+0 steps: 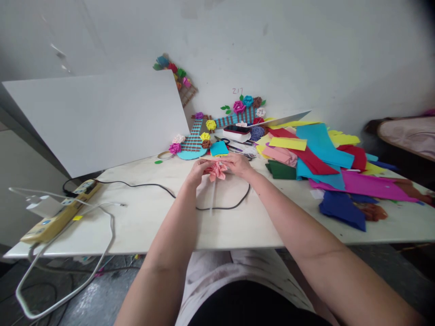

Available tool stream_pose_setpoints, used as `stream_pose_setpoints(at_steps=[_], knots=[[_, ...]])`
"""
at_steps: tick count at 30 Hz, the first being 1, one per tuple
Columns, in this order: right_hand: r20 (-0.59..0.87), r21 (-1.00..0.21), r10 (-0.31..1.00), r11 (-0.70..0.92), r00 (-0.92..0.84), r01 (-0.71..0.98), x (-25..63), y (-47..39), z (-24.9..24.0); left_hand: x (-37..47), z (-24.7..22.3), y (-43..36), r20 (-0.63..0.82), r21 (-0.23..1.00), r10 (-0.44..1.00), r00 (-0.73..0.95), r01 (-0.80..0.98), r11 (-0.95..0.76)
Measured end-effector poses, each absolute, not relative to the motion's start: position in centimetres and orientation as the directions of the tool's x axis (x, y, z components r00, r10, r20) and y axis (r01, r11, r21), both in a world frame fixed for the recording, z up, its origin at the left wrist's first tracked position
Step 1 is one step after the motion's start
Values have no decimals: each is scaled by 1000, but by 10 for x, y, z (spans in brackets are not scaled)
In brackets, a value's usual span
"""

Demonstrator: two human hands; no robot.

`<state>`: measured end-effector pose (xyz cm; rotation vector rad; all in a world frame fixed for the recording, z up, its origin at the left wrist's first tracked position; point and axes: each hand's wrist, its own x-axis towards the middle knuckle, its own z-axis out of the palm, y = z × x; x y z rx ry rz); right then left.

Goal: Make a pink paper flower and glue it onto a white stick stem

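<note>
1. Centrally, a pink flower (217, 173) sits between the two hands over the table (152, 226), toward its far side.
2. The left hand (197, 172) is partly closed, its bent fingers holding the flower's left edge.
3. The right hand (239, 165) is likewise partly closed, holding the flower at its upper right; some of its fingertips are too small to make out.
4. Below the flower, a pale thin stick (213, 198) points toward the person; whether the two are joined, I cannot tell.
5. A black cable (224, 208) curves across the tabletop beneath the hands.
6. Just beyond the hands lies a small blue square (219, 148), with a blue guitar shape (191, 155) bearing flowers to its left.
7. Behind these, a phone (237, 130) rests on a white box (233, 136), near a ball of yarn (257, 132).
8. To the right spreads a heap of coloured sheets (321, 147) in yellow, red, blue, pink and green.
9. At far left are a yellow power strip (45, 228), a white plug (43, 206) and a large white board (102, 122).
</note>
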<state>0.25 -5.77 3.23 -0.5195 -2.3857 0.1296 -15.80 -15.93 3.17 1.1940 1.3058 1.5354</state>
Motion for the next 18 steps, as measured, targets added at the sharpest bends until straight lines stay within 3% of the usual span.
stream_pose_setpoints(at_steps=[3,18], knots=[[582,-286,446,895,-680,343,2,-58,33,-158,32,-159,164,987,967,-195,29,-161],[596,-303,455,890,-661,340,0,-61,32,-155,36,-164,156,988,975,-160,46,-150]])
